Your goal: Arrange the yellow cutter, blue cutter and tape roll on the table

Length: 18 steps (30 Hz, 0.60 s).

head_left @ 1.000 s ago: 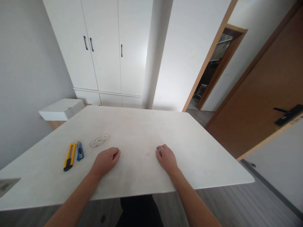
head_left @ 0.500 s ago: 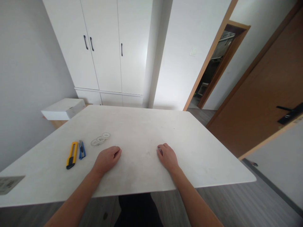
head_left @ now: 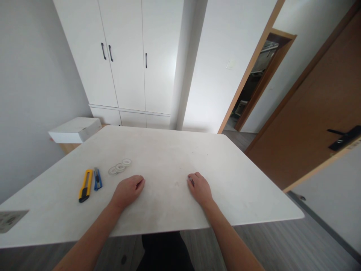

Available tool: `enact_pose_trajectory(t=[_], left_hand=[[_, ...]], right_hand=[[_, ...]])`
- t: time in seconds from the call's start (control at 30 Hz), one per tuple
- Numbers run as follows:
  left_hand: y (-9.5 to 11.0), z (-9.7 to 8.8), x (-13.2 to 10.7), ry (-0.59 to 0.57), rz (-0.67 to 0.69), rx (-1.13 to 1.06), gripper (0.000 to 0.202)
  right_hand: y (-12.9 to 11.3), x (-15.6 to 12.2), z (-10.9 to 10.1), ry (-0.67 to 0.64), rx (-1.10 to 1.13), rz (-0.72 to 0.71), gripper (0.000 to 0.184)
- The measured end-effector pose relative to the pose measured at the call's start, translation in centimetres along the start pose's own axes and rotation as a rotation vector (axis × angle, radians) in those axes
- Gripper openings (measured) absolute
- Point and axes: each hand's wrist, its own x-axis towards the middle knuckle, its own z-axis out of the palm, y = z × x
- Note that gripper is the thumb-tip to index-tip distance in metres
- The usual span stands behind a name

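Observation:
Both of my hands rest knuckles-up on the white table (head_left: 169, 154), near its front edge. My left hand (head_left: 127, 190) lies with its fingers curled under, and nothing shows in it. A little beyond it, to the left, lie three small clear tape rolls (head_left: 120, 167) in a row. Further left are a short blue utility knife (head_left: 97, 178) and a longer yellow utility knife (head_left: 85, 180), side by side. My right hand (head_left: 199, 187) is also curled into a loose fist on bare tabletop, about a forearm's length from the left one.
A printed sheet (head_left: 9, 219) lies at the table's left front corner. A flat white box (head_left: 75, 129) sits on a low stand behind the table's left corner. White cupboards (head_left: 126, 56) stand behind; a brown door (head_left: 310, 113) and an open doorway (head_left: 254, 82) are to the right.
Only the view has shifted slightly; both hands and the things on the table stay where they were.

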Motion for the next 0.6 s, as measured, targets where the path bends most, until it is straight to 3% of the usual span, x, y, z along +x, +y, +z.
enact_pose_trajectory(t=[0.6], left_hand=[[0.09, -0.07, 0.00, -0.007, -0.015, 0.006, 0.035]], right_hand=[[0.09, -0.06, 0.09, 0.014, -0.002, -0.015, 0.024]])
